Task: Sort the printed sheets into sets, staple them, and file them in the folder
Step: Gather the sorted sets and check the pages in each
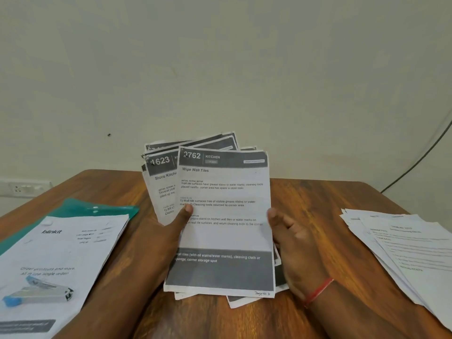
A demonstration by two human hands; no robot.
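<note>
On the table (318,204), a bundle of sheets (220,211) is held in the middle between the left hand (168,231) and the right hand (293,245) — to its left a stapler (39,293) lies on a cover sheet (61,253) that overlaps the folder (80,207), and well to its right lies a pile of loose sheets (411,253).

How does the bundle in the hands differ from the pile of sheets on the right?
The held bundle stands tilted up; the right pile lies flat. The held bundle shows dark header bands with numbers; the right pile looks mostly white. Both are loosely fanned printed sheets.
</note>
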